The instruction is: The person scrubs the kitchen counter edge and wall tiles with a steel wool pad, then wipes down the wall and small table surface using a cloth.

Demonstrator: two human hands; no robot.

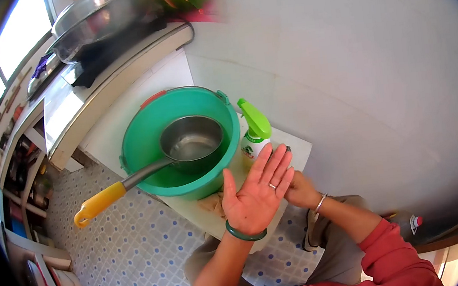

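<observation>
My left hand (254, 199) is held up in front of the stool, palm toward me and fingers stretched out. It has a ring on one finger and a dark green bangle at the wrist. Close beside its little finger is my right hand (301, 190), curled, its fingertips partly hidden behind the left hand. Whether anything is in it cannot be seen. Beyond my hands stands a spray bottle (256, 126) with a bright green trigger head. A green basin (138, 127) holds a metal ladle (187, 144), whose yellow-ended handle sticks out over the rim.
The basin and bottle stand on a pale stool (296, 141) against the white wall. Brown crumpled material (211, 205) lies under the basin's edge. On the counter (121, 70) at upper left is a large steel bowl (99, 22). A red-capped bottle (416, 222) lies at right.
</observation>
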